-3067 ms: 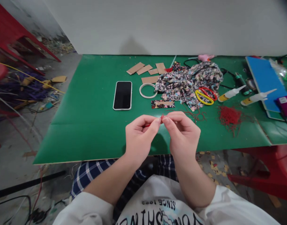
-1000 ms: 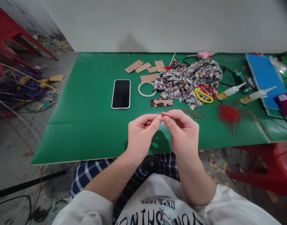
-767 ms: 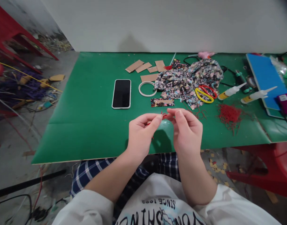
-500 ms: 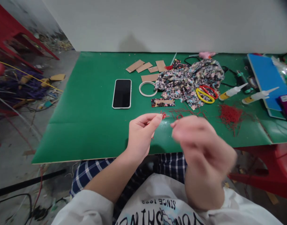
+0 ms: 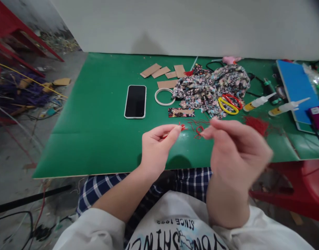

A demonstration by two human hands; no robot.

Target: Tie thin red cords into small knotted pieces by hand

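Note:
My left hand [image 5: 156, 147] pinches a small bundle of red threads [image 5: 182, 127] between thumb and forefinger, above the front of the green table. The cut thread ends stick out past the fingertips. To its right my right hand [image 5: 237, 152] is raised, slightly blurred, thumb and fingers pressed together. Whether a thread lies in that pinch I cannot make out. Loose red threads [image 5: 199, 131] lie on the table between the hands, some curled. Partly behind my right hand is a heap of red thread [image 5: 257, 125]. A cardboard strip edged with floral cloth [image 5: 181, 112] lies just beyond my left hand.
On the green table [image 5: 97, 139] are a phone [image 5: 135, 101], a tape roll [image 5: 156, 97], cardboard pieces [image 5: 150, 70], crumpled floral fabric [image 5: 214, 85], yellow-and-red scissors [image 5: 228, 105], glue bottles [image 5: 258, 102], a pink glue gun [image 5: 230, 60] and a blue board [image 5: 295, 90]. A white panel [image 5: 175, 27] stands behind.
My right hand has moved right and slightly up, away from my left hand, uncovering a red thread curl and covering part of the thread heap. My left hand keeps its pinch nearly in place.

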